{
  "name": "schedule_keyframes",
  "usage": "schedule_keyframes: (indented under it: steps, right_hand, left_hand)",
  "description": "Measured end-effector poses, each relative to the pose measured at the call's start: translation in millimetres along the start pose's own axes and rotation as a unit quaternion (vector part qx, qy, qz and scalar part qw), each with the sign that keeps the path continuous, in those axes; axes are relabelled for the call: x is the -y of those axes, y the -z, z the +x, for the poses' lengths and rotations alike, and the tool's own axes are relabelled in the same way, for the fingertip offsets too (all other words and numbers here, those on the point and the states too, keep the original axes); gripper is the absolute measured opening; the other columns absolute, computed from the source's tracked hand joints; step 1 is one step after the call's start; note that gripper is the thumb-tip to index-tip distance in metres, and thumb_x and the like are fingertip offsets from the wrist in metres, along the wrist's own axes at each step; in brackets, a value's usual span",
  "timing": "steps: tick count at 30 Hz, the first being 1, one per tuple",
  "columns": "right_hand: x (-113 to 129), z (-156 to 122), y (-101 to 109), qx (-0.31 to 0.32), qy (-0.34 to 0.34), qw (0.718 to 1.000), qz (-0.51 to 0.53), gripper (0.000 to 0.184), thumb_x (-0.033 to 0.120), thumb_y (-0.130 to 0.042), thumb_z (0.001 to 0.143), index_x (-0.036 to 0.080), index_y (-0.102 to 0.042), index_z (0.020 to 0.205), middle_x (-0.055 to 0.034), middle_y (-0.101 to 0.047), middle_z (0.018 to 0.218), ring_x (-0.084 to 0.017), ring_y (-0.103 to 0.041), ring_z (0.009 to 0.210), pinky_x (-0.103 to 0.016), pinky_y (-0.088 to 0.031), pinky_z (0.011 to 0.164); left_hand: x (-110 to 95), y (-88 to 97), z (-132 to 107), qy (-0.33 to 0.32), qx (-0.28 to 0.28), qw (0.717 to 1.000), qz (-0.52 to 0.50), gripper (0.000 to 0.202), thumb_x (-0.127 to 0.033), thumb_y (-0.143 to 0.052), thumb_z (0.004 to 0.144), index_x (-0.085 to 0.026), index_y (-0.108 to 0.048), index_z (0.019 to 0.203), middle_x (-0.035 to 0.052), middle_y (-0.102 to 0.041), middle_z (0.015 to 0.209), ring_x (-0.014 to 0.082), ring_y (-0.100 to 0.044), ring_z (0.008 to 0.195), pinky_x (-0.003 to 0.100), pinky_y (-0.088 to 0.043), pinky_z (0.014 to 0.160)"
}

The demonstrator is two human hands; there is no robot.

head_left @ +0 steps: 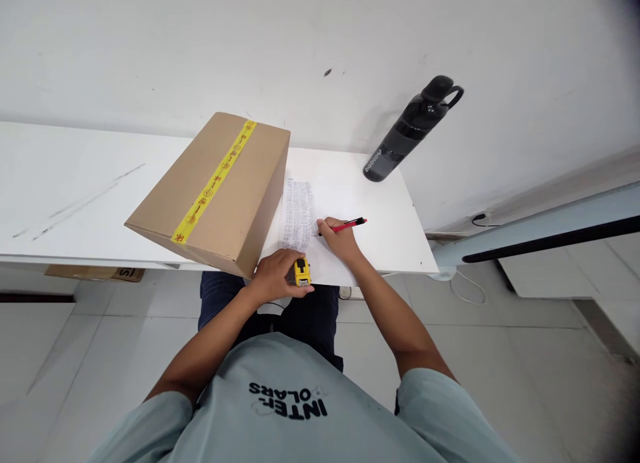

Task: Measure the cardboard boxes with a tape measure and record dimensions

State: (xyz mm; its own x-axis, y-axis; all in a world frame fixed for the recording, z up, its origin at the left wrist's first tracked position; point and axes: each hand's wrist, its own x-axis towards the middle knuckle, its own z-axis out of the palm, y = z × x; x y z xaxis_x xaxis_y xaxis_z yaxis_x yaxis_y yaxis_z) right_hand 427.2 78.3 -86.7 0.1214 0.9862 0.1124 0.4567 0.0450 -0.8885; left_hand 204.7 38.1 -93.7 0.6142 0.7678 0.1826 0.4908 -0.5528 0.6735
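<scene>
A yellow and black tape measure (303, 272) is gripped in my left hand (274, 276), at the front edge of the table. My right hand (339, 237) is closed round a red and black pen (350, 225), its tip down at the right side of a sheet of paper (299, 213). Dense handwriting fills part of that sheet, too small to read. Just left of the paper stands a brown cardboard box (215, 189), sealed with a strip of yellow printed tape (214, 183). The lower part of the sheet is partly covered by my left hand.
A black water bottle (413, 131) stands at the back right of the white table (390, 233), near the wall. Dark scuff marks run across the tabletop at the left. Below the table, another cardboard piece (95, 272) shows on the left, and a white cable (467, 289) on the right.
</scene>
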Motion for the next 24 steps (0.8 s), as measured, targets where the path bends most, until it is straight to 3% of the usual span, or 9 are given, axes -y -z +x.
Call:
schedule_keyframes:
  steps: [10, 18, 24]
  right_hand:
    - [2.6, -0.5, -3.2, -0.025, 0.008, 1.0, 0.0, 0.049, 0.055, -0.053, 0.088, 0.026, -0.029, 0.057, 0.0054, -0.031, 0.055, -0.014, -0.034, 0.057, -0.031, -0.031, 0.057]
    - [-0.6, -0.5, -2.2, -0.022, 0.002, 1.0, 0.005, 0.048, 0.052, -0.053, 0.088, 0.026, -0.027, 0.058, 0.0055, -0.031, 0.055, -0.014, -0.034, 0.056, -0.031, -0.031, 0.056]
    - [-2.7, -0.7, -3.9, -0.032, 0.002, 0.999, -0.009, 0.044, 0.05, -0.051, 0.09, 0.026, -0.032, 0.057, 0.0041, -0.04, 0.056, -0.015, -0.041, 0.057, -0.031, -0.036, 0.058]
  left_hand:
    - [1.8, 1.0, -1.2, -0.006, -0.013, 1.0, 0.008, 0.065, -0.051, -0.083, 0.067, -0.023, -0.061, 0.121, 0.0085, -0.071, 0.119, 0.029, -0.068, 0.112, 0.042, -0.055, 0.097]
    - [1.9, 0.1, -0.7, -0.001, -0.011, 1.0, 0.003, 0.065, -0.049, -0.084, 0.065, -0.024, -0.062, 0.121, 0.0078, -0.071, 0.118, 0.0294, -0.068, 0.111, 0.042, -0.055, 0.097]
    - [3.0, 0.1, -0.7, 0.006, -0.005, 1.0, 0.007, 0.066, -0.048, -0.084, 0.064, -0.024, -0.062, 0.121, 0.0076, -0.071, 0.119, 0.0295, -0.068, 0.111, 0.043, -0.055, 0.097]
